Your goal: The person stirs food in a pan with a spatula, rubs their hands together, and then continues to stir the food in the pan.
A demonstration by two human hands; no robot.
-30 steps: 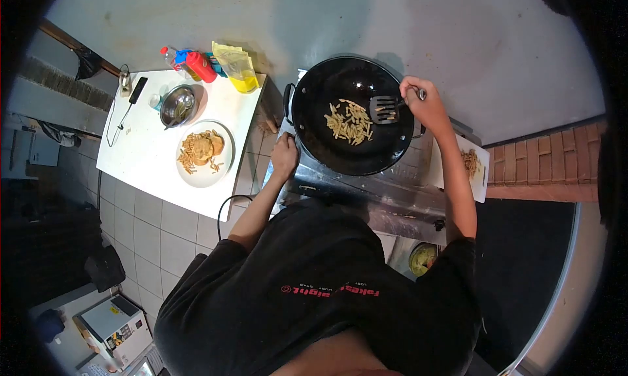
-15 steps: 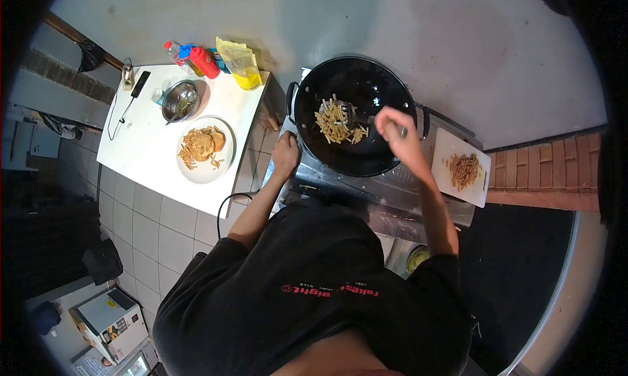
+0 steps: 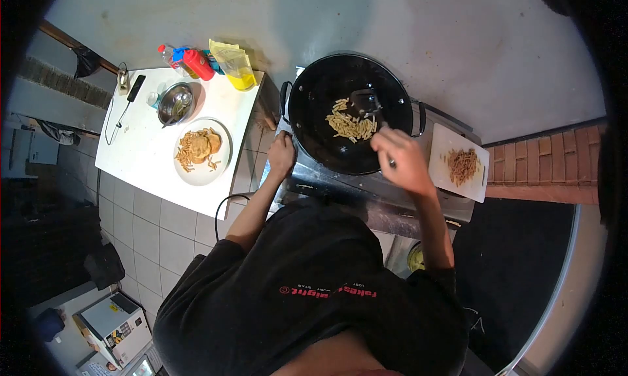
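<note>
The right hand [image 3: 400, 157], at about four o'clock from the middle of the round black two-handled wok [image 3: 327, 78], has its fingers clamped around the handle of a dark flat-bladed spatula [image 3: 366, 102], whose blade sits just off the wok's centre towards one o'clock, beside the short pale-yellow cut pieces [image 3: 352, 127] near the middle. At eight o'clock, the left hand [image 3: 281, 155] rests at the edge of the silver metal stove [image 3: 392, 199]; whether its fingers grip it cannot be told.
</note>
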